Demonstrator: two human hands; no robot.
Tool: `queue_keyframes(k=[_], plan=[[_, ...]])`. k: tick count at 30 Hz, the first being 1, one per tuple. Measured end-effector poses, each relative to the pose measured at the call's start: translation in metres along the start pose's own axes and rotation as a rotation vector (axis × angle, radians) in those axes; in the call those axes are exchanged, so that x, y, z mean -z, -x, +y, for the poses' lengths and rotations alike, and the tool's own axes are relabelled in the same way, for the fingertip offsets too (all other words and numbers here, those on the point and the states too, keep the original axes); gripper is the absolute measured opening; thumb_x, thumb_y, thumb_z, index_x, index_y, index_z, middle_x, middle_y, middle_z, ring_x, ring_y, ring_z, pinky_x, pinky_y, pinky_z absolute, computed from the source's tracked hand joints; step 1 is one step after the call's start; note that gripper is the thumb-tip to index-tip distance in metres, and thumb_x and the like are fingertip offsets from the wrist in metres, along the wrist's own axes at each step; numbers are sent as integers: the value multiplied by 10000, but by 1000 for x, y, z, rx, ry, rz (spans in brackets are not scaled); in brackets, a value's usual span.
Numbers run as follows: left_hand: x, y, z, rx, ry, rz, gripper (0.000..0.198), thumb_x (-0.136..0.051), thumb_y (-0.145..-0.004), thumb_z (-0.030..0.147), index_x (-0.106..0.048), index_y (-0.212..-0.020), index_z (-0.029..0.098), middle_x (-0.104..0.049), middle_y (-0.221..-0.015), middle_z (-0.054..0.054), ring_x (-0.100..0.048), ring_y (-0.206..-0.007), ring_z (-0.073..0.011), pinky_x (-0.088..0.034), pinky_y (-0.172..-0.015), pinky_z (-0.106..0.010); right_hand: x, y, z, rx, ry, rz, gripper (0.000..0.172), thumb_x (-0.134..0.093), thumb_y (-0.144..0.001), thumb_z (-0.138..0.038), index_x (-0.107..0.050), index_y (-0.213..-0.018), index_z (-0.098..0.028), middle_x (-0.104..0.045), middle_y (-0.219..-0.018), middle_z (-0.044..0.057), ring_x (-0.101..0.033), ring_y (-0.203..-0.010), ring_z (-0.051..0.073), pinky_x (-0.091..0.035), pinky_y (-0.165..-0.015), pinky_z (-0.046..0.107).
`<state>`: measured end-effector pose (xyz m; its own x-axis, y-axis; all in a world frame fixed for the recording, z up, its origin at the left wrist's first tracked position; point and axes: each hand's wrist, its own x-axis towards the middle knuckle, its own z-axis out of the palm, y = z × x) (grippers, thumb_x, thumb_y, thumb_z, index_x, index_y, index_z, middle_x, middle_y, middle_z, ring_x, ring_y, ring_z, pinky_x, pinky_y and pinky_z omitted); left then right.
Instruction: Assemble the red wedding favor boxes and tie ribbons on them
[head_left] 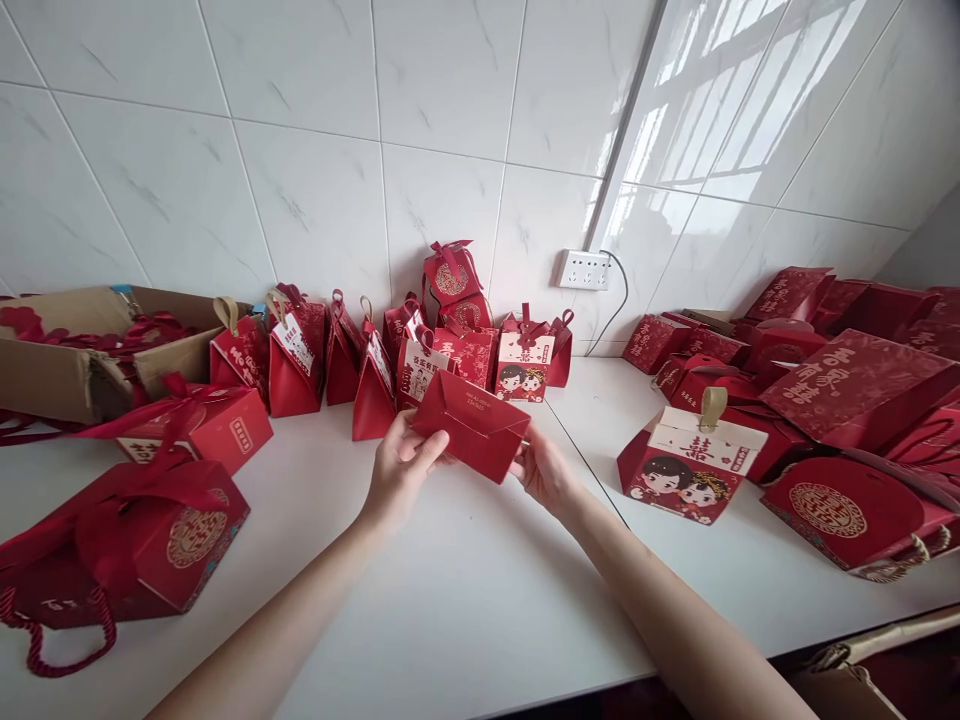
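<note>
The fingers of the left hand were closed on a red box: the thumb lay against its near face, and the other fingers were largely hidden behind it. The fingers of the right hand were drawn narrow at the box's right end, gripping its edge; I could not make out every fingertip. The red box stood at clock centre, between both hands, tilted down toward the right, with small gold print near its upper edge.

Taking the wall side as 12 o'clock, I noted the following positions. At 12, two stacked boxes stood behind other packages. At 1, near the red box, was a small cartoon box; farther out, a power strip was mounted on the tiled wall. At 3, a larger cartoon box with a loop on top rested on the table. Between 2 and 3 lay a pile of red boxes.

Between 8 and 9, a large box carried a ribbon and a rope handle. At 9 was a ribboned box. Between 9 and 10, an open carton held red pieces. At 10 stood a row of peaked boxes.
</note>
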<state>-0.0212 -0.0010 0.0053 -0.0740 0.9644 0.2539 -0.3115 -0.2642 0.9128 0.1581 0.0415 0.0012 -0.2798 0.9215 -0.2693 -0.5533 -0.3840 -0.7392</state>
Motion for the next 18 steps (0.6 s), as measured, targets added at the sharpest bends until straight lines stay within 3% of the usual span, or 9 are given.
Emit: queue_keyframes(k=[2,4,7,9,10,12,14,16,18], plan=[[0,-2,-3,-54,-13,101,466,-683,-737,459,-489,-1105,248,-639,-1123,-35,-623,-1020,-198,-522,-858,-340,1,0,4,46,186,-84,218,-599,-859,-355,-605,-841,-138,-610,-628,13,-625,-545,108,-583,-544,199],[3,-7,-6,-67,-9,179,502,-602,-771,527,-477,-1175,256,-586,-1240,-51,-546,-1176,-232,-478,-950,-361,2,1,8,226,436,-132,300,-631,-827,-420,-602,-929,-139,-656,-792,66,-659,-695,158,-596,-650,270],[10,-13,-11,-35,21,309,586,-445,-808,619,-441,-1252,236,-507,-1349,-99,-453,-1293,-270,-411,-1044,-413,3,4,11,779,716,8,333,-575,-850,-468,-569,-1048,-201,-626,-1022,86,-621,-911,198,-565,-774,337],[15,-15,-12,-96,-69,349,643,-456,-797,625,-406,-1305,235,-430,-1423,-111,-375,-1355,-275,-334,-1110,-434,6,6,10,1071,852,78,251,-505,-893,-443,-563,-988,-217,-608,-994,71,-600,-911,190,-544,-770,329],[16,-14,-12,-153,-152,312,675,-501,-779,615,-391,-1326,236,-408,-1440,-112,-352,-1369,-278,-302,-1130,-443,7,7,9,1137,914,73,218,-478,-910,-419,-553,-939,-217,-607,-930,58,-603,-858,180,-538,-736,315],[16,-11,-12,-254,-334,127,689,-600,-741,565,-419,-1318,234,-427,-1420,-117,-367,-1353,-286,-309,-1121,-454,9,9,7,1133,1013,-5,177,-439,-933,-370,-515,-887,-217,-597,-812,29,-604,-735,159,-522,-643,283],[13,-8,-10,-309,-489,-23,512,-645,-732,500,-562,-1156,226,-515,-1296,-112,-467,-1257,-275,-400,-1043,-420,10,10,7,1099,1089,-63,122,-435,-933,-326,-483,-905,-218,-579,-742,7,-589,-646,147,-497,-562,258],[10,-5,-7,-359,-583,-40,269,-639,-750,433,-635,-884,200,-571,-1085,-90,-563,-1075,-229,-480,-904,-352,10,11,8,1135,1150,-62,92,-451,-919,-281,-463,-984,-217,-537,-679,-19,-549,-567,136,-474,-513,250],[9,-4,-3,-413,-565,9,221,-610,-768,400,-572,-720,188,-563,-880,-49,-579,-861,-170,-491,-762,-293,9,12,11,1205,1182,-56,203,-459,-909,-237,-427,-1109,-214,-525,-689,-24,-521,-538,129,-481,-517,260]])
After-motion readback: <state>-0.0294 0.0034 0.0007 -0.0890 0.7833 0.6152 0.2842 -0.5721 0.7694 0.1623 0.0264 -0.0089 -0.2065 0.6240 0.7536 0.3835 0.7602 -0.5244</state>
